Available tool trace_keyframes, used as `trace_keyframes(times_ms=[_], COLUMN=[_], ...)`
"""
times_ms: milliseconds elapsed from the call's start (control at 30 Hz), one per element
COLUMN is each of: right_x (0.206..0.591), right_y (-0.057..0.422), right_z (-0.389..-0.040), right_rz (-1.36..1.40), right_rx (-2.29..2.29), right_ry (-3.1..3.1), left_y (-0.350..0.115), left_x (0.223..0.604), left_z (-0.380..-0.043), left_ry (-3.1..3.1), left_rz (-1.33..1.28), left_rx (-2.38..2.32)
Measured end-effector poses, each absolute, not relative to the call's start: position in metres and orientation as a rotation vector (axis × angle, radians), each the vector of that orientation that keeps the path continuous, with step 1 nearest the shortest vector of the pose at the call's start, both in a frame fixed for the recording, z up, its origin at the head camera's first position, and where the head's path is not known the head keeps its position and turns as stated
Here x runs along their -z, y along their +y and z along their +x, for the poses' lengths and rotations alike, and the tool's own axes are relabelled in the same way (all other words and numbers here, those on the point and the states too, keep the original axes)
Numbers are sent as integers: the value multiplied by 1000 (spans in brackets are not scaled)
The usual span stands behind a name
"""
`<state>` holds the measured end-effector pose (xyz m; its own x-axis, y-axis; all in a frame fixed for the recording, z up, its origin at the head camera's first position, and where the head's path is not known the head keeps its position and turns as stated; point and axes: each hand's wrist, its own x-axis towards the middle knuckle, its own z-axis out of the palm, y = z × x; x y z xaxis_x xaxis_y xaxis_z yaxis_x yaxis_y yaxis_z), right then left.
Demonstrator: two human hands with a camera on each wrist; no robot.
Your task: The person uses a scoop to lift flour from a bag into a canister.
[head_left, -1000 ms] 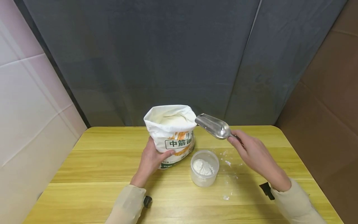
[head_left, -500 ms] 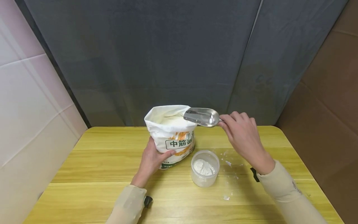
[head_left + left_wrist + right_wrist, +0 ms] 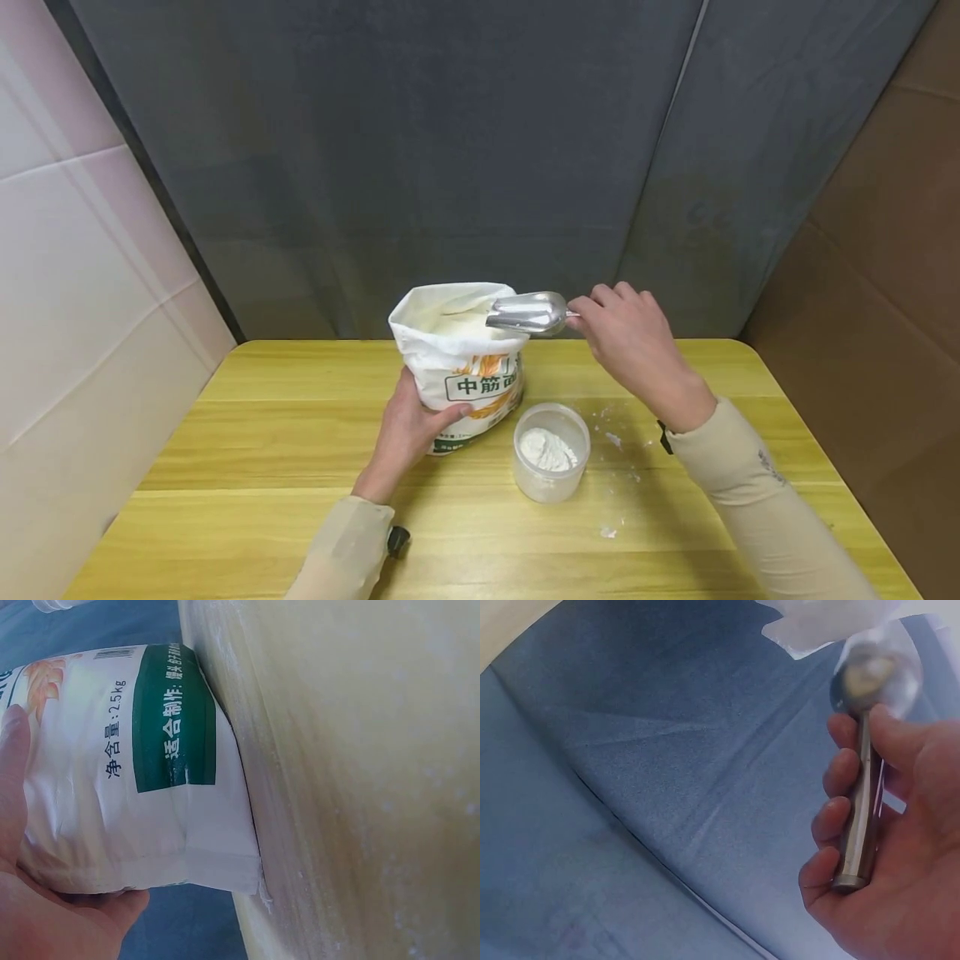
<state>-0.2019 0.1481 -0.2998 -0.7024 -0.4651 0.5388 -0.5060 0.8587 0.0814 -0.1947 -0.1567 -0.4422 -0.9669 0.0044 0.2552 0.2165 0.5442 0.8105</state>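
An open white flour bag (image 3: 468,358) with green and orange print stands tilted at the back of the table. My left hand (image 3: 408,425) grips its lower left side, thumb across the front; the left wrist view shows the bag's bottom edge (image 3: 225,870) at the tabletop. A metal scoop (image 3: 527,313) reaches over the bag's right rim, its tip above the flour inside. My right hand (image 3: 637,354) holds the scoop by its handle (image 3: 861,817), fingers curled round it. In front of the bag stands a clear plastic tub (image 3: 551,487) partly filled with flour (image 3: 547,450).
Spilled flour (image 3: 613,440) dots the wooden table (image 3: 262,467) right of the tub. A dark curtain (image 3: 420,167) hangs behind the table's back edge. Pale panels (image 3: 90,250) close off the left side and a brown one (image 3: 877,250) the right.
My right hand has moved up and left, bringing the scoop from beside the bag to over its mouth and turning it onto its side. The left hand and bag stay put.
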Motion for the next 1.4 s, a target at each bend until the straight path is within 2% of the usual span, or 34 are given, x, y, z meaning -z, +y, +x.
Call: trace_keyframes(times_ms=[533, 1400], right_x=[287, 278], right_y=[132, 92], right_z=[-194, -201], right_rz=[670, 823], right_rx=[-43, 191], right_ry=[-2649, -2584], left_y=[-157, -158], left_x=[440, 431], left_z=[-193, -196], left_ry=[-2551, -2504], left_rz=[-205, -275], left_rx=[1402, 1363])
